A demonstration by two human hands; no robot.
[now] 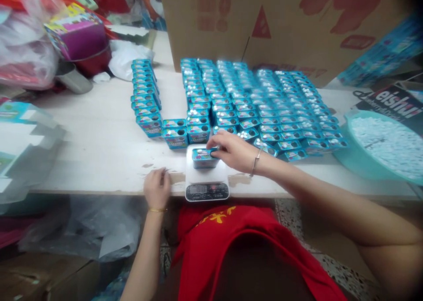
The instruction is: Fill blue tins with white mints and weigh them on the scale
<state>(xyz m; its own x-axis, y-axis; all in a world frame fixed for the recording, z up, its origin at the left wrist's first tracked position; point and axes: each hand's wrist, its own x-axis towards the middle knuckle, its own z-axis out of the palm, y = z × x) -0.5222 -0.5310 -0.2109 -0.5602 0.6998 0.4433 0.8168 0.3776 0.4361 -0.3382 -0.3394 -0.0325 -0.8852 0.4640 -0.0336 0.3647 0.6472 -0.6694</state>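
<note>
A small white digital scale [207, 176] lies at the table's front edge, its dark display panel facing me. On its plate stands a small blue box [204, 161] with a dark opening in the right end of its top. Over that opening, my right hand [229, 149] has thumb and fingers pinched together, touching the box top; anything between the fingertips is hidden. My left hand [157, 187] rests loosely curled on the table edge, left of the scale, with nothing visible in it. Several rows of similar blue boxes [238, 102] stand behind the scale, many with white tablets on top.
A turquoise basin [358, 160] full of white tablets sits at the right. Behind the rows rises a large cardboard box [214, 32]. White cartons [29, 151] lie at the left; plastic bags and a purple box [79, 36] crowd the back left.
</note>
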